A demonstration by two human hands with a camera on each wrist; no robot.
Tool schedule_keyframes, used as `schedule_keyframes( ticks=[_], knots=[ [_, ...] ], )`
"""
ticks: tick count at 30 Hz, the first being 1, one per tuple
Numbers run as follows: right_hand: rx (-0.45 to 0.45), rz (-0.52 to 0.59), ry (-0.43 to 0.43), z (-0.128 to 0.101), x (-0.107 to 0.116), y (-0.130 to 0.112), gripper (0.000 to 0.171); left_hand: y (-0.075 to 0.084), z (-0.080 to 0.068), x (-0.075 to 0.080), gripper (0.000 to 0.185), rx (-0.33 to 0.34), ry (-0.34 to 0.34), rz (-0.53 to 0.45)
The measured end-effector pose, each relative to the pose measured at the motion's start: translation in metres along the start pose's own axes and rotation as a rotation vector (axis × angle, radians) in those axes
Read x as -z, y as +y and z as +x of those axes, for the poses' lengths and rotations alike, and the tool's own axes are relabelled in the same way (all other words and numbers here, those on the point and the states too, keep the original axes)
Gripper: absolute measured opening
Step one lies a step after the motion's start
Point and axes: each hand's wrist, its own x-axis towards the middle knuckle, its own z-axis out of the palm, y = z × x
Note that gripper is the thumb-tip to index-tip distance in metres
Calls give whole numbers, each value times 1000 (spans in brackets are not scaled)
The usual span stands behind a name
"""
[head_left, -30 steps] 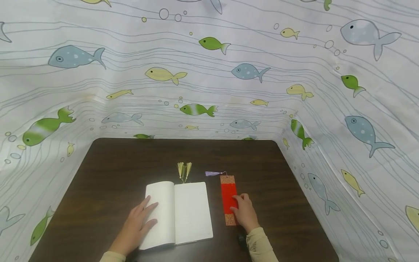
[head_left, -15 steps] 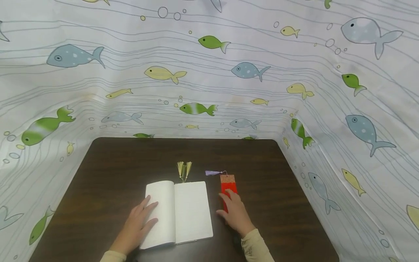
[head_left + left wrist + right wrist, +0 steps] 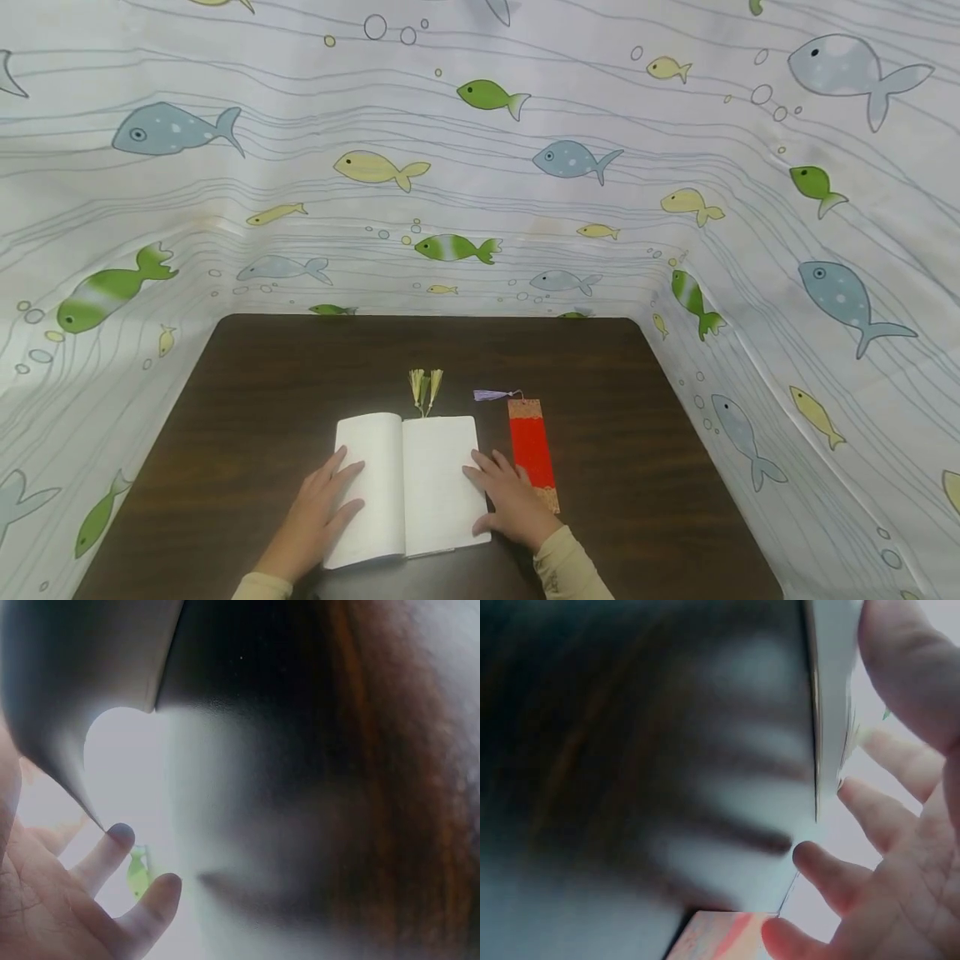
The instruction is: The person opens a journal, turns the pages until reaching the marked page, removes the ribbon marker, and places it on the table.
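Book with white paper pages: lies spread near its middle on the dark brown wood-grain tabletop, between the hands.

Left hand: fingers straight and apart over the left page's outer side, not clenched, grasping nothing. Right hand: fingers likewise extended, tips over the right page's outer edge, thumb near the lower corner; no grasp.

Flat red bookmark with gold-patterned ends: right of the book, purple thread tassel at its far end. Right hand overlaps its near part in the head view; contact uncertain.

Yellowish thread tassels: project past the book's far edge, near the gutter.

Handling, estimated. Book: fairly light, pages soft; left stack bows upward, so likely springy and apt to spill leaves if let go. Best hold: both outer edges, cover and pages together. Bookmark: very light, probably thin stiff card, prone to slide; pinch by its long sides. Tassel cords look delicate; do not pull.
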Motion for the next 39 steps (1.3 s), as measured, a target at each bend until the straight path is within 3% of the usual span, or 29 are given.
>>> schedule_keyframes(
  ticks=[14, 19, 22, 26, 29, 32, 36, 39],
  knots=[
    [61, -206, 231, 0, -4, -9, 60, -1, 0, -1, 47, 7, -11, 11],
    [64, -225, 287, 3, -6, -11, 51, 0, -1, -3, 47, 26, -32, 12],
    [52, -231, 303, 5, -7, -14, 52, 1, -1, -3, 48, 31, -32, 9],
    [10, -221, 302, 9, -10, -17, 75, 2, -1, -3, 47, 34, -35, 14],
    [-33, -138, 291, 11, -10, -19, 97, 3, -1, -2, 46, 27, -30, 16],
    [-61, 58, 289, 12, -10, -18, 109, 4, -1, -2, 46, 10, -11, 13],
    [-49, 338, 301, 10, -7, -17, 111, 5, 0, -1, 46, 13, -8, 12],
    [-19, 465, 292, 6, -3, -18, 106, 4, -1, -1, 46, 37, -31, 17]
  ],
)
